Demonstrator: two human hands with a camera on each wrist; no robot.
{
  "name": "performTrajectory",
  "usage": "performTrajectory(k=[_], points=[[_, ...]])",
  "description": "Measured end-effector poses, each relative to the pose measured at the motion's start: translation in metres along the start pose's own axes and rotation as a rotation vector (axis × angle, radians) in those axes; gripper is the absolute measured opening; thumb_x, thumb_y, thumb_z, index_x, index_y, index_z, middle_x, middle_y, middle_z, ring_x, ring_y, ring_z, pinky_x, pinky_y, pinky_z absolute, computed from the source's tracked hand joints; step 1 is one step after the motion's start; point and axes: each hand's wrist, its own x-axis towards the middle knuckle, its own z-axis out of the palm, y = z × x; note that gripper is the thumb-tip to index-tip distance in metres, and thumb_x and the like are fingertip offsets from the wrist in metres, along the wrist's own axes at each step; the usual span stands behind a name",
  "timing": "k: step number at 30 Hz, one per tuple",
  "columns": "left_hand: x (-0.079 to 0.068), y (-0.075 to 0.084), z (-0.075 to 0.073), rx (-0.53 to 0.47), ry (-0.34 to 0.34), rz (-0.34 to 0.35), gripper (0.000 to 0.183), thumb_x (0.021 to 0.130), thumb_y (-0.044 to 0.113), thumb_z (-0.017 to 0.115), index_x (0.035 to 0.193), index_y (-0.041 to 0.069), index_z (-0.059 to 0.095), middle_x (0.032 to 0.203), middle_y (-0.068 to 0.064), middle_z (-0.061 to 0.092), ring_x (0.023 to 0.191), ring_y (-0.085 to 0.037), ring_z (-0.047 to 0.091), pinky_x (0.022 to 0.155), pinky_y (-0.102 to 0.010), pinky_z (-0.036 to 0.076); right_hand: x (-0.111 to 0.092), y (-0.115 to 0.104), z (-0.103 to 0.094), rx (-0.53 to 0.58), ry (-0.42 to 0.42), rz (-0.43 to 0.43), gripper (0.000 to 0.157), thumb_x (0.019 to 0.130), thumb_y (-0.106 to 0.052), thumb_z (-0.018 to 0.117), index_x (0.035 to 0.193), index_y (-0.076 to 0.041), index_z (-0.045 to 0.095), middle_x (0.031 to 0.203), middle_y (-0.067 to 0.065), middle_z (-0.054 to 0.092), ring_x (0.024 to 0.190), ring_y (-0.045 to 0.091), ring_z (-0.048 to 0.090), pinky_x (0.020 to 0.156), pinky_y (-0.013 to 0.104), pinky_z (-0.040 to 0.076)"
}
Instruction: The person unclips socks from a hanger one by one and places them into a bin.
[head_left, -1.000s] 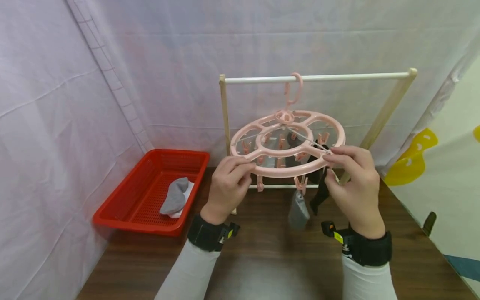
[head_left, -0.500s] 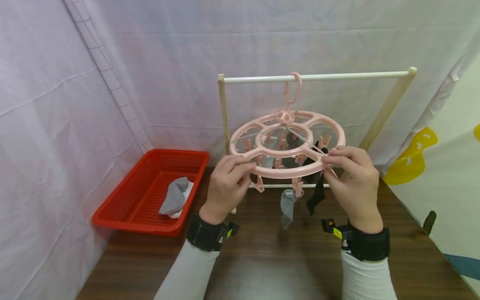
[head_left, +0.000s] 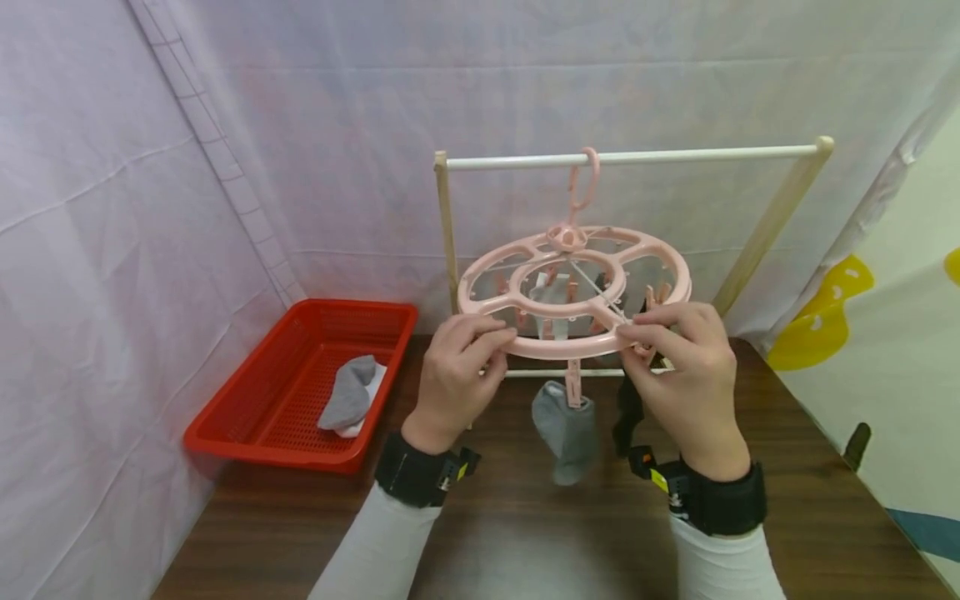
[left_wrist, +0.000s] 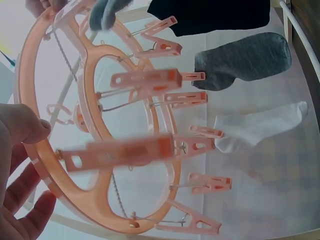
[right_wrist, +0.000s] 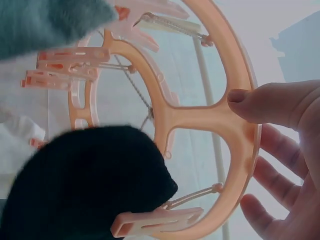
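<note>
A round pink clip hanger [head_left: 562, 350] hangs by its hook from the rack's white bar. My left hand [head_left: 457, 371] pinches the hanger's near left rim between thumb and fingers. On the near right rim, my right hand [head_left: 686, 367] does the same where a spoke meets it. A grey sock [head_left: 568, 433] dangles from a clip between my hands, and a black sock [head_left: 628, 408] hangs beside my right hand. Farther round, in the left wrist view, a dark grey sock [left_wrist: 250, 60] and a white sock [left_wrist: 260, 127] are clipped. Other pink clips [left_wrist: 210, 184] hold nothing.
A red plastic basket [head_left: 277, 457] stands on the brown table [head_left: 525, 533] at left, with a grey sock [head_left: 348, 396] lying over something white. The rack's wooden posts [head_left: 772, 225] flank the hanger. White cloth [head_left: 337, 108] hangs behind.
The hanger has turned, its near side going left, so the front grey sock has swung left. My right hand has shifted left along with the rim, while my left hand has stayed nearly in place.
</note>
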Motion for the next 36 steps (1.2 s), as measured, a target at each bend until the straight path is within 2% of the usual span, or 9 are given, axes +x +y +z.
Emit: performTrajectory(k=[9,16,23,29,36], points=[[-0.001,0.001,0.002,0.012,0.022,0.003,0.023,0.083,0.001,0.065,0.101,0.011,0.076,0.099,-0.007,0.071,0.094,-0.026,0.064,0.087,-0.039,0.051,0.0,-0.01,0.004,-0.023,-0.023,-0.007,0.015,0.073,-0.009,0.082,0.087,-0.005,0.077,0.09,0.012,0.067,0.09,0.035,0.052,0.079,0.043,0.039],[-0.002,0.001,0.003,0.03,0.032,0.016,0.023,0.084,0.002,0.065,0.101,0.011,0.076,0.1,-0.007,0.071,0.094,-0.027,0.063,0.086,-0.039,0.052,0.0,-0.002,0.0,-0.017,-0.046,0.027,0.018,0.072,-0.007,0.082,0.089,-0.004,0.076,0.095,0.012,0.068,0.096,0.034,0.055,0.087,0.039,0.041],[-0.001,0.001,0.003,0.024,0.046,0.014,0.023,0.084,0.001,0.064,0.101,0.011,0.075,0.101,-0.007,0.071,0.095,-0.027,0.063,0.086,-0.038,0.052,-0.002,0.012,-0.006,-0.034,-0.019,0.057,0.019,0.073,-0.003,0.08,0.09,-0.004,0.074,0.102,0.013,0.069,0.106,0.034,0.058,0.099,0.037,0.043],[0.0,-0.001,0.003,-0.008,0.047,0.002,0.022,0.084,0.0,0.063,0.1,0.01,0.075,0.101,-0.008,0.071,0.096,-0.027,0.063,0.087,-0.037,0.052,-0.002,0.018,-0.008,-0.031,-0.002,0.072,0.021,0.072,-0.005,0.083,0.092,-0.003,0.075,0.103,0.014,0.069,0.106,0.035,0.058,0.099,0.035,0.043],[0.0,-0.006,0.001,-0.037,0.06,-0.036,0.02,0.083,-0.003,0.064,0.097,0.006,0.075,0.1,-0.01,0.072,0.099,-0.028,0.064,0.089,-0.037,0.052,-0.003,0.015,-0.004,0.016,0.026,0.032,0.016,0.072,-0.005,0.081,0.087,-0.006,0.076,0.098,0.013,0.068,0.103,0.034,0.059,0.098,0.034,0.043]])
